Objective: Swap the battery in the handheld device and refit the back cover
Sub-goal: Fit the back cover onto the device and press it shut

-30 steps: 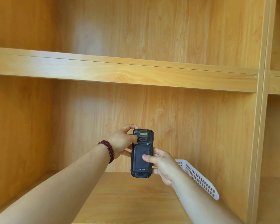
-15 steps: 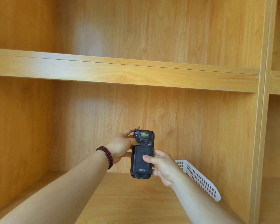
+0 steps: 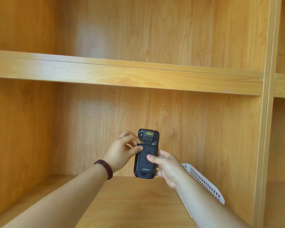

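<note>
Black handheld device (image 3: 146, 155) upright, gripped by right hand (image 3: 167, 165); left hand (image 3: 122, 151) pinches its latch.

Both forearms reached forward and up, left hand (image 3: 122, 151) with fingertips (image 3: 139, 141) curled at the handheld device (image 3: 146, 153), thumb pressed on its back, right hand (image 3: 167, 165) gripped its lower half, thumb across the cover, beaded bracelet (image 3: 104, 168) on left wrist

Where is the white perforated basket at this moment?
In the head view, the white basket sits low on the right, on the lower shelf, partly hidden behind the right forearm.
</note>
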Available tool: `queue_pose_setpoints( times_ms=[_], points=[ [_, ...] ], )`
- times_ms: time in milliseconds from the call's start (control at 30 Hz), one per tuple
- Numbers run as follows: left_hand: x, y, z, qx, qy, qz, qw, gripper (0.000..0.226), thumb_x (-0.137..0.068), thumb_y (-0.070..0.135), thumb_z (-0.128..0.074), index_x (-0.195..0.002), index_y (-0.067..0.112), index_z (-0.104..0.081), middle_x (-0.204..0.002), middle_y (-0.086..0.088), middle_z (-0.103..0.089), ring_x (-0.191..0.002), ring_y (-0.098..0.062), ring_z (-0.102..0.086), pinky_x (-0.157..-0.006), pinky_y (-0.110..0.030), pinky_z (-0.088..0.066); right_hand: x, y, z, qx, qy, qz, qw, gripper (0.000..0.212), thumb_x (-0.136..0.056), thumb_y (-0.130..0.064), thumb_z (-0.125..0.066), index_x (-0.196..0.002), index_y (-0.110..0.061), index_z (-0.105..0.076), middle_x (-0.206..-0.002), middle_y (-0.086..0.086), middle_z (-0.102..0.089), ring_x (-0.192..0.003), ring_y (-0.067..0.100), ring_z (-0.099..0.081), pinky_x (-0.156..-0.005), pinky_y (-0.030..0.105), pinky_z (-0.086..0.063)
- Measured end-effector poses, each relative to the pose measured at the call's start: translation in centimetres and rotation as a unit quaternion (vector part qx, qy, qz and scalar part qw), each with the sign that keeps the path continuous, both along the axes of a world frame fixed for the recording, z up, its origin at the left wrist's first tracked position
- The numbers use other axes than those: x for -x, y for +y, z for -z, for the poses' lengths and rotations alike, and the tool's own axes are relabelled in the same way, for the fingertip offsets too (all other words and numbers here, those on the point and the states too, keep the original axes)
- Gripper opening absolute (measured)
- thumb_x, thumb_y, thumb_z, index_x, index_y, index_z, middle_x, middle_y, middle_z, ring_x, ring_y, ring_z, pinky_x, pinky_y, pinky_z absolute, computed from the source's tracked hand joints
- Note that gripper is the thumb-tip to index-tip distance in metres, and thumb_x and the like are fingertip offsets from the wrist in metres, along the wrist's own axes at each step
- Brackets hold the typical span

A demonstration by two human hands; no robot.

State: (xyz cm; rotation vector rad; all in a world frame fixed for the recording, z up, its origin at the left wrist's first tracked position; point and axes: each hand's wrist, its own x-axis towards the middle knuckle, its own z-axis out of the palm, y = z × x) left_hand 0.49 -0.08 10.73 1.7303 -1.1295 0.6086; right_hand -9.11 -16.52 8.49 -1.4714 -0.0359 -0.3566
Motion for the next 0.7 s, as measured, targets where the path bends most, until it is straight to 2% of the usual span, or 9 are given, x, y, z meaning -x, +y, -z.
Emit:
queue_pose_setpoints(
  times_ms=[100, 367, 567, 700],
  points=[
    [-0.2, 0.1, -0.5, -0.012, 0.0, 0.0, 1.0, 0.015, -0.079, 0.018, -0.079, -0.081, 0.026, -0.067, -0.097, 0.007, -0.06, -0.083, -0.005, -0.062, -0.075, -0.014, -0.051, 0.1, 0.0, 0.1, 0.007, -0.003, -0.001, 1.0, 0.028, -0.088, -0.006, -0.067, -0.116, -0.012, -0.068, -0.11, 0.009, -0.075, -0.102, 0.027, -0.072, -0.079, 0.047, -0.06],
    [-0.2, 0.3, -1.0, -0.022, -0.041, -0.007, 0.999, 0.014, -0.078, 0.02, -0.08, -0.086, 0.021, -0.069, -0.097, 0.005, -0.062, -0.078, -0.008, -0.062, -0.075, -0.021, -0.054, 0.4, 0.0, -0.3, 0.011, -0.008, -0.002, 1.0, 0.026, -0.089, -0.005, -0.067, -0.114, -0.013, -0.069, -0.11, 0.008, -0.076, -0.104, 0.026, -0.071, -0.088, 0.051, -0.057],
    [-0.4, 0.5, -1.3, -0.035, -0.034, -0.009, 0.999, 0.019, -0.077, 0.024, -0.081, -0.088, 0.03, -0.067, -0.097, 0.006, -0.062, -0.081, -0.01, -0.063, -0.076, -0.027, -0.056, 0.5, 0.0, -0.4, 0.015, -0.009, 0.0, 1.0, 0.026, -0.089, -0.005, -0.067, -0.113, -0.012, -0.069, -0.109, 0.007, -0.076, -0.103, 0.025, -0.071, -0.087, 0.05, -0.058],
    [-0.3, 0.6, -1.5, -0.049, -0.015, -0.008, 0.999, 0.021, -0.075, 0.024, -0.082, -0.084, 0.034, -0.065, -0.095, 0.007, -0.062, -0.082, -0.008, -0.063, -0.077, -0.027, -0.055, 0.4, 0.0, -0.3, 0.015, -0.006, -0.001, 1.0, 0.026, -0.088, -0.005, -0.068, -0.113, -0.012, -0.07, -0.109, 0.008, -0.076, -0.103, 0.026, -0.071, -0.087, 0.05, -0.058]
  ],
)
